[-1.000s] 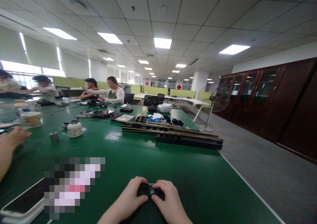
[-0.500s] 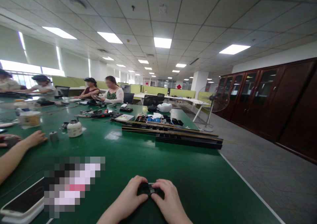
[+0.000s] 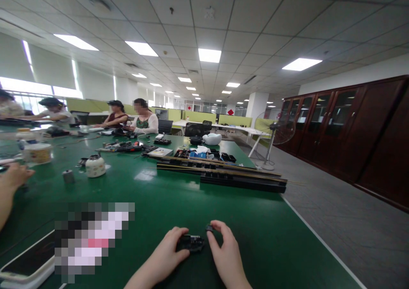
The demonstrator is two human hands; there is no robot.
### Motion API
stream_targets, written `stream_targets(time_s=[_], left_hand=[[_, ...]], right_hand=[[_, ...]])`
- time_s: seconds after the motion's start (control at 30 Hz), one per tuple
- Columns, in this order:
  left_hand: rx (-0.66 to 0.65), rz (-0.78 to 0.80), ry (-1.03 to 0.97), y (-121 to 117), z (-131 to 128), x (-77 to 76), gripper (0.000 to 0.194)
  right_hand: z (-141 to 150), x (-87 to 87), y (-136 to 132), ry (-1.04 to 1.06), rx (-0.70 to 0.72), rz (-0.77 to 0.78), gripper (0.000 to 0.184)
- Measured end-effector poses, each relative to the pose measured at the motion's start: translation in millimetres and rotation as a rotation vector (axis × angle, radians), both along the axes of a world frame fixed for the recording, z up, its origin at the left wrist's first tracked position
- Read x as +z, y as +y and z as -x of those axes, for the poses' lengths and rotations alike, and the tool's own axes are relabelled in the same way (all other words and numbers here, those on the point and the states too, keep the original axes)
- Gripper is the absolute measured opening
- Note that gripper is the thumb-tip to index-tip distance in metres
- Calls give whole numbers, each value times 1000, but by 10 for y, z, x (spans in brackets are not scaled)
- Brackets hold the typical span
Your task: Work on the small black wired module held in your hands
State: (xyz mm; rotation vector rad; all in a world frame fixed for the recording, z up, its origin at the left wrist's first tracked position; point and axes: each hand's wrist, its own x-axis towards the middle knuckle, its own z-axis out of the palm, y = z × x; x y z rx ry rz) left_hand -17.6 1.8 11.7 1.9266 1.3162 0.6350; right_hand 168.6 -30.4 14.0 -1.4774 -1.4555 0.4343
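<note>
At the bottom of the head view my left hand (image 3: 166, 250) is closed round a small black part (image 3: 191, 242) that rests on the green table (image 3: 179, 199). My right hand (image 3: 225, 250) sits just right of it, thumb and forefinger pinched on a tiny black piece (image 3: 209, 228) held a little above and to the right of the black part. Both wrists rest on the tabletop.
A phone (image 3: 28, 261) lies at the bottom left next to a blurred patch. Another person's hand (image 3: 12, 176) reaches in at the left. Long black rails (image 3: 223, 176), a white jar (image 3: 95, 166), tools and seated people are farther back. The table's right edge runs along the floor.
My right hand has come off the black part and lifted slightly up and right with a tiny black piece in its fingertips. The other person's hand at the left has drawn back.
</note>
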Motion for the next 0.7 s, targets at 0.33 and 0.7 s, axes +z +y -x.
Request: stream_targets(time_s=[0.33,0.7], left_hand=[[-32,-14,-4,-16,5,30,43],[-21,8,12,-27,9,60,44]], right_hand=[[-216,39,29,117,-198,-87,40],[-285,121,-6,152,-271,-149,43]])
